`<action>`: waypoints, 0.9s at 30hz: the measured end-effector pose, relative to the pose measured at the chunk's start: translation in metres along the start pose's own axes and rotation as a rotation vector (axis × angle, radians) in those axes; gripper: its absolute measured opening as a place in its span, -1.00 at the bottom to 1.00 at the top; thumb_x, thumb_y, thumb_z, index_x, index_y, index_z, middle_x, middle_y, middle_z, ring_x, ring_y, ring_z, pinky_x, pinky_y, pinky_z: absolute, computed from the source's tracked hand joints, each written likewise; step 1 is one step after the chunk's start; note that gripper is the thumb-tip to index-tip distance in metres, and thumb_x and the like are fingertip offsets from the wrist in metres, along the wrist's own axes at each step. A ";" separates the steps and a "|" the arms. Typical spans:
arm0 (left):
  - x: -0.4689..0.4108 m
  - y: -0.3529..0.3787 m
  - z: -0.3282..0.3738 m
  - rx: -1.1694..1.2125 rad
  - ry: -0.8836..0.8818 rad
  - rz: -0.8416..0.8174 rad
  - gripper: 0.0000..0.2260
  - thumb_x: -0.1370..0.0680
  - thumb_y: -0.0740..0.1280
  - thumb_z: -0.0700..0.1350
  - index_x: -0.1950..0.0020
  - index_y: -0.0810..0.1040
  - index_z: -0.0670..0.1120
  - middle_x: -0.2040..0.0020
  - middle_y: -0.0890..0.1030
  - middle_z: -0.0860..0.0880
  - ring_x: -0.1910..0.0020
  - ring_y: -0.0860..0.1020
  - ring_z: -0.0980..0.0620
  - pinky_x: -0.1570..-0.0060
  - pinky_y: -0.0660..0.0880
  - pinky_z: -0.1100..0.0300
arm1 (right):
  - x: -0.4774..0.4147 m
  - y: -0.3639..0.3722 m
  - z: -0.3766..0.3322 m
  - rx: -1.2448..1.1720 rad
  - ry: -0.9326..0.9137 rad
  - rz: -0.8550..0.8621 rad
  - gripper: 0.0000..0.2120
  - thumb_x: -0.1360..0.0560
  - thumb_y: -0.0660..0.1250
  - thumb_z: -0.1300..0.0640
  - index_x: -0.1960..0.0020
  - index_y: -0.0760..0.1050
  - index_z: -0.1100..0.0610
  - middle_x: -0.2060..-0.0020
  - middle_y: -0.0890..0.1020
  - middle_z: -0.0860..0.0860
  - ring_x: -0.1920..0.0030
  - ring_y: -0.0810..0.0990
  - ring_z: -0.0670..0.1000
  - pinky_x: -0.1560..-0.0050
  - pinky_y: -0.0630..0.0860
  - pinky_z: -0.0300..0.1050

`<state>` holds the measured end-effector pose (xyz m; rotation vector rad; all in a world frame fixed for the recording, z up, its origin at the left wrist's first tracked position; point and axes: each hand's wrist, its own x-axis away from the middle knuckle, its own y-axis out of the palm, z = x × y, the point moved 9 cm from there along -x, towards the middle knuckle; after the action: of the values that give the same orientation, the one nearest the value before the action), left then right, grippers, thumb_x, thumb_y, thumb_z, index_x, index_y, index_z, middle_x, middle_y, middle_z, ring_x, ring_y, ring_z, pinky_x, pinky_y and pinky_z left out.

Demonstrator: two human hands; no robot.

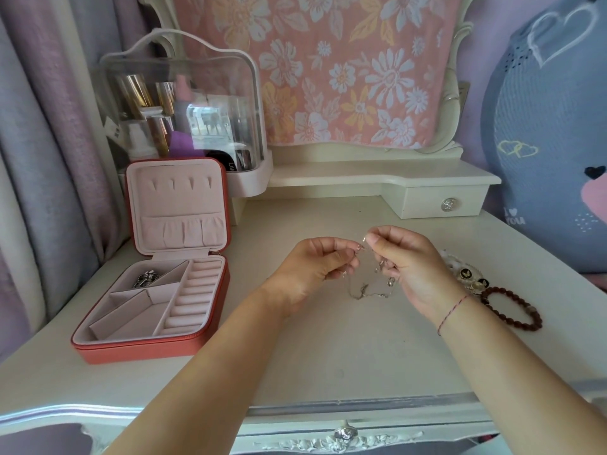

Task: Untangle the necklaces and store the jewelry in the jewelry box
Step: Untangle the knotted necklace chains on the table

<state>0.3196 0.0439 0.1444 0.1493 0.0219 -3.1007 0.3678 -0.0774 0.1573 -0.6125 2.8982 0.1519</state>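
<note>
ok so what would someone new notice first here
The left hand and right hand pinch a thin tangled chain over the middle of the white table. At the left stands an open coral jewelry box with pink lining; a dark bead bracelet lies at the right.

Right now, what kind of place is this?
Probably a bedroom dressing table: a white carved vanity, a clear cosmetics case holding makeup, and an open jewelry box on the tabletop.

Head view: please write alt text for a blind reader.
The left hand and the right hand each pinch a thin silver necklace above a white dressing table. An open red jewelry box stands to the left; a brown bead bracelet lies to the right.
</note>
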 end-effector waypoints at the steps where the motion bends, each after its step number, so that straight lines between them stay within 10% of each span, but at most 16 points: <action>1: 0.000 0.000 0.000 -0.009 0.000 0.004 -0.89 -0.60 0.29 -0.22 -0.01 0.62 -0.12 0.28 0.62 0.05 0.29 0.54 0.13 0.11 0.45 0.29 | 0.000 -0.001 0.000 0.005 0.005 0.010 -0.91 -0.52 0.33 0.24 0.15 0.56 0.13 0.50 0.43 -0.10 0.49 0.34 -0.19 0.49 0.24 -0.38; 17: 0.004 -0.009 0.009 -0.049 0.042 0.134 -0.83 -0.64 0.23 -0.13 0.01 0.60 -0.11 0.51 0.27 0.13 0.50 0.20 0.15 0.43 0.19 0.33 | 0.000 -0.002 0.005 0.030 0.047 0.018 -0.91 -0.50 0.36 0.19 0.17 0.58 0.11 0.52 0.33 -0.08 0.52 0.27 -0.17 0.52 0.20 -0.37; 27: 0.004 -0.012 0.011 -0.039 0.048 0.186 -0.88 -0.57 0.34 -0.17 0.16 0.61 -0.05 0.42 0.55 0.22 0.41 0.43 0.27 0.27 0.35 0.39 | 0.003 0.006 0.006 0.097 0.057 -0.054 -0.93 -0.50 0.36 0.15 0.13 0.59 0.12 0.53 0.35 -0.14 0.49 0.28 -0.17 0.49 0.21 -0.38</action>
<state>0.3144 0.0560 0.1553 0.2122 0.0658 -2.9085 0.3637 -0.0727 0.1517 -0.6876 2.9196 -0.0142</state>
